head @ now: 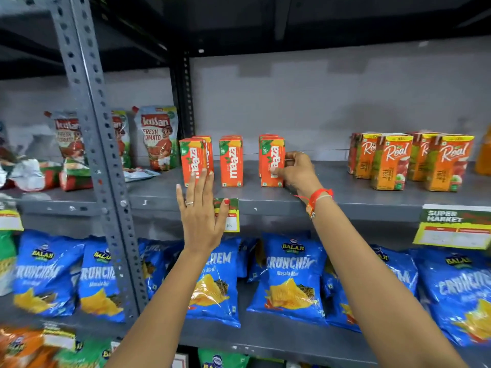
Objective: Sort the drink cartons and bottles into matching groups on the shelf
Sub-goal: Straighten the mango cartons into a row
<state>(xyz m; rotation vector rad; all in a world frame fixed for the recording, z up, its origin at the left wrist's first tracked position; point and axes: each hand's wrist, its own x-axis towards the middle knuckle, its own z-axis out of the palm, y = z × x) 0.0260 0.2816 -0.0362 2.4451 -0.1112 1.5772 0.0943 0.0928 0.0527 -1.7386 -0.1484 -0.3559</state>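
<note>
Small orange Maaza cartons stand upright in three short rows on the grey metal shelf [332, 197]: a left row [191, 158], a middle row [230, 162] and a right row [271, 162]. My right hand [299, 172] grips the front carton of the right row from its right side. My left hand [203, 211] is flat with fingers spread, its fingertips in front of the left row's front carton, holding nothing. Several orange Real apple cartons [392, 160] stand grouped at the right of the same shelf.
A perforated grey upright [90, 128] splits the shelving. Left of it lie Kissan tomato pouches [159, 136]. Blue Balaji Crunchem bags [289, 277] fill the shelf below. Price tags hang on the shelf edge [231, 216] and a Super Market label [454, 225] at right. An orange bottle [485, 152] shows at the far right.
</note>
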